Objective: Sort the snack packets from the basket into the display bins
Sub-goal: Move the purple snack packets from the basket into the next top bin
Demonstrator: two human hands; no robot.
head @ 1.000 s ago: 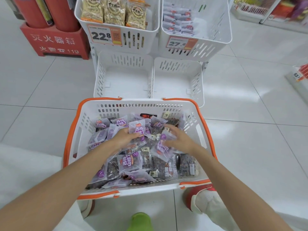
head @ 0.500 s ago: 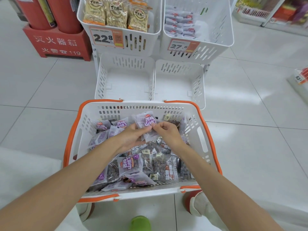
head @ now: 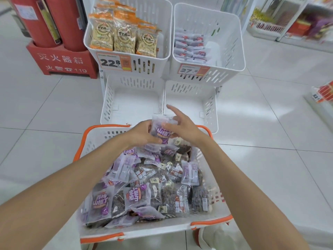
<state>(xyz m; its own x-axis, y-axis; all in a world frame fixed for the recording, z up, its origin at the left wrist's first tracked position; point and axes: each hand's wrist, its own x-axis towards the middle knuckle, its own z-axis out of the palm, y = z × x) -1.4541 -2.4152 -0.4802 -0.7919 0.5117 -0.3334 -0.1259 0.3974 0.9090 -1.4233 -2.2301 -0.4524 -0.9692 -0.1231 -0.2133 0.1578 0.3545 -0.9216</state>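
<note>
**Both hands lift one purple packet out of the basket, toward the empty bins**

Head camera, looking down past two bare forearms. The left hand grips a purple-and-clear plastic snack packet from its left side, with the thumb lying across the lower front. The right hand pinches the packet's right edge, thumb on the front, while its forefinger sticks out straight and free.

Half a second ago the same packet was being picked up low among the others. It is now raised clear of them and sits over the far rim of the white plastic shopping basket with orange trim. Beneath and nearer than the hands, the heap of mixed purple and dark snack packets fills the basket.

Just beyond the hands are two white slotted display bins with nothing visible in them. One is the lower left bin, beyond the left hand, and the other is the lower right bin, beyond the right hand. Farther off, the upper left bin holds tan nut packets and the upper right bin holds pale flat packets.

The lift suggests sorting has barely begun. This looks like the first packet headed for a lower bin, though which one cannot be told.
</note>
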